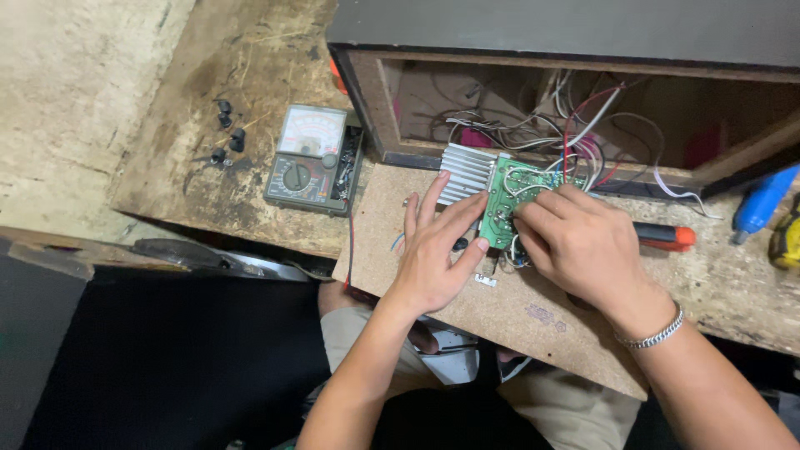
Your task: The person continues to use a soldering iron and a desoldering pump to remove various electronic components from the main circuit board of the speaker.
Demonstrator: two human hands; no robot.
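Seen from above, a green circuit board with a ribbed heatsink lies on a fibreboard panel on the counter. The left hand rests spread-fingered against it; the right hand curls fingers onto its edge. A multimeter sits left.

Wire tangle blocks box opening, bare board front free, multimeter left

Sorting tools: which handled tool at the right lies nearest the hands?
The red-and-black screwdriver, right beside the right hand; the blue tool and yellow tool lie farther right.
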